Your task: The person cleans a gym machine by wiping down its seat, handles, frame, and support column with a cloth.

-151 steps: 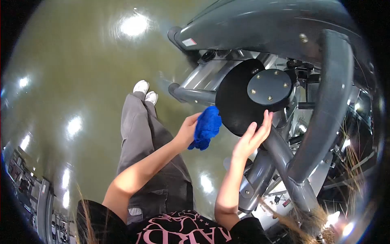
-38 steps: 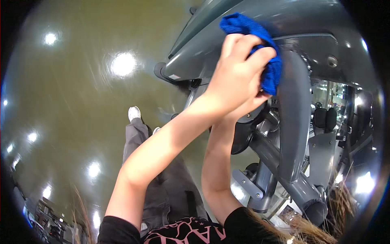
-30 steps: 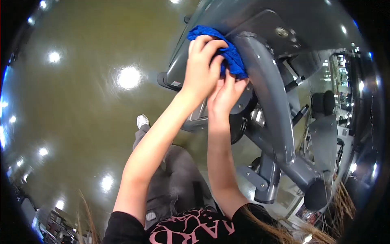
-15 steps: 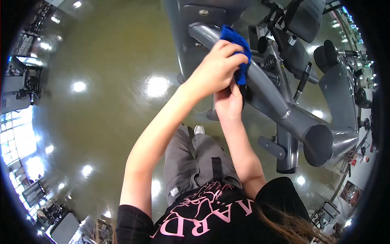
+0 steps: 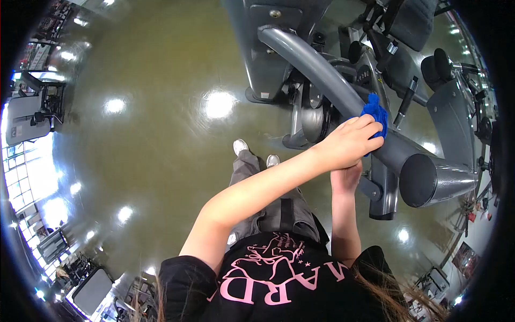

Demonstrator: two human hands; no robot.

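My left hand [image 5: 354, 138] presses a blue cloth [image 5: 377, 117] onto a thick grey metal tube [image 5: 322, 72], fingers curled over it. The cloth is bunched around the tube's upper side, close to its lower joint. Just below, my right hand [image 5: 346, 176] reaches up against the tube's underside. Its fingers are hidden behind the left hand and the tube, so its grip does not show. The tube curves from a grey upright housing [image 5: 268, 70] down to a wide round end cap [image 5: 418, 181].
More exercise machines with a dark padded seat [image 5: 410, 24] and a black handle [image 5: 406, 102] stand behind the tube. A shiny olive floor [image 5: 161, 134] spreads to the left. My white shoes [image 5: 241, 146] are on it. Further equipment [image 5: 37, 115] lines the left side.
Both hands and the blue cloth have slid down along the tube, to the right and toward me. The tube's upper part is now uncovered. The view has shifted slightly.
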